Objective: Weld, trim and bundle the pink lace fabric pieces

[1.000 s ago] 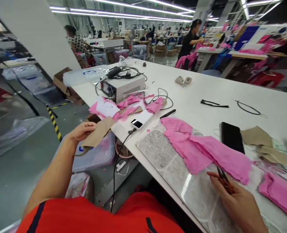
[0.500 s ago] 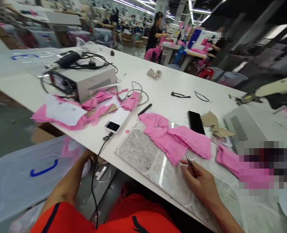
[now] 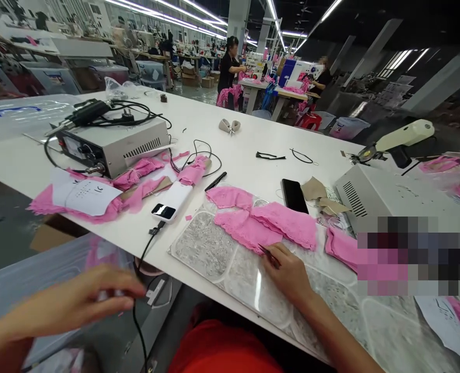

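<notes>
My right hand [image 3: 286,269] rests at the near edge of the pink fabric pieces on the marbled board [image 3: 210,248]. Between its fingers are dark, pointed tweezers [image 3: 267,252], mostly covered by the hand. Their tip touches the front pink piece [image 3: 247,230]. A second pink piece [image 3: 286,223] overlaps it on the right, and a smaller one [image 3: 230,197] lies behind. My left hand [image 3: 94,295], slightly blurred, hovers off the table's front edge beside a black cable [image 3: 137,326]. Its thumb and fingers are apart, with nothing seen in them.
A grey control box [image 3: 137,142] with a handheld tool on top stands at the left. Near it lie a white device [image 3: 175,199] and a paper-tagged pink bundle [image 3: 38,199]. A phone [image 3: 294,196] and another grey box [image 3: 393,197] are at the right. A lidded plastic bin [image 3: 59,264] sits below left.
My left hand has risen from beside the bin, under the table edge, into full view. My right hand keeps the tweezers at the front pink piece. The whole view has shifted.
</notes>
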A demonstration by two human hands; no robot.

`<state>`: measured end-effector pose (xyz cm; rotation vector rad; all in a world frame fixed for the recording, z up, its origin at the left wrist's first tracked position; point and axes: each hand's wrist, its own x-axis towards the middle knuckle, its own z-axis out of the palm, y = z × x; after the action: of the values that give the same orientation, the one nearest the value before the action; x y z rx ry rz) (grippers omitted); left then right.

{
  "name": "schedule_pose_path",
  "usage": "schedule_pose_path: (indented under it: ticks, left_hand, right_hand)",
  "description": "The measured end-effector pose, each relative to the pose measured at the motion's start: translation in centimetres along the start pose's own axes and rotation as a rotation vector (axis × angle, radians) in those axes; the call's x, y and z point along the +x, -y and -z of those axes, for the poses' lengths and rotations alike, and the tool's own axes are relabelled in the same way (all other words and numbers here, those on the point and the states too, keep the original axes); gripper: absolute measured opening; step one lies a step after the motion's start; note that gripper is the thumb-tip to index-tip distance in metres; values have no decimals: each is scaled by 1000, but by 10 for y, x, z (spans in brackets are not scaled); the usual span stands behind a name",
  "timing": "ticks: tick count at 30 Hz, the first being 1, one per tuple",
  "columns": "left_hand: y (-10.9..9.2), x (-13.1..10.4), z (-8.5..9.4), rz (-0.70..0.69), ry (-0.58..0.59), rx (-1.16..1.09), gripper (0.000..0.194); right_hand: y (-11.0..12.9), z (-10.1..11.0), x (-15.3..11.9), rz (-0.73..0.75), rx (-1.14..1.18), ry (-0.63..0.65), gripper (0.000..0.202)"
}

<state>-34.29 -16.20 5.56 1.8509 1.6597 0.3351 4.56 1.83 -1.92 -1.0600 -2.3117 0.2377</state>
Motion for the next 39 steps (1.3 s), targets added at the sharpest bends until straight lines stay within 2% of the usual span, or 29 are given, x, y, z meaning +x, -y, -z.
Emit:
schedule_pose_path:
  ticks: [2, 3, 4, 6, 8, 10, 13, 17, 21, 25, 29, 33, 36, 39]
  left_hand:
    - [-51, 37, -3, -237, 134, -32, 26]
    - [-71, 59, -9, -308, 113, -28, 28]
    - [-86, 80, -16, -368, 38, 0, 30]
    - [-104, 116, -36, -477, -43, 138, 40]
    - [-112, 140, -57, -586, -49, 280, 50]
    - [-117, 152, -74, -676, -3, 371, 47]
    - [-130, 160, -86, -766, 12, 380, 34]
    - [-163, 170, -93, -843, -34, 290, 29]
    - [-198, 186, -113, -925, 92, 401, 20]
    - [-214, 201, -133, -898, 174, 541, 26]
    - [-222, 207, -142, -881, 167, 617, 30]
    - [-236, 209, -150, -837, 190, 625, 17]
    - [-244, 217, -149, -682, 210, 502, 12]
    - [-242, 228, -140, -552, 250, 201, 18]
  right_hand:
    - [-2, 9, -7, -7, 38, 43, 17]
    - [-2, 15, -12, -19, 51, 75, 17]
    - [-3, 22, -18, -37, 61, 105, 17]
    - [-5, 37, -32, -85, 81, 159, 17]
    - [-9, 51, -46, -140, 111, 192, 18]
    - [-13, 65, -59, -195, 154, 219, 19]
    - [-21, 81, -72, -272, 244, 195, 18]
    - [-28, 93, -79, -414, 288, 75, 25]
    - [-25, 96, -82, -536, 252, 37, 20]
    - [-20, 97, -86, -613, 190, 108, 21]
    - [-20, 96, -90, -693, 194, 120, 22]
    - [-25, 95, -92, -758, 245, 73, 27]
    - [-26, 93, -97, -814, 343, -15, 33]
    - [-21, 91, -103, -879, 483, -91, 37]
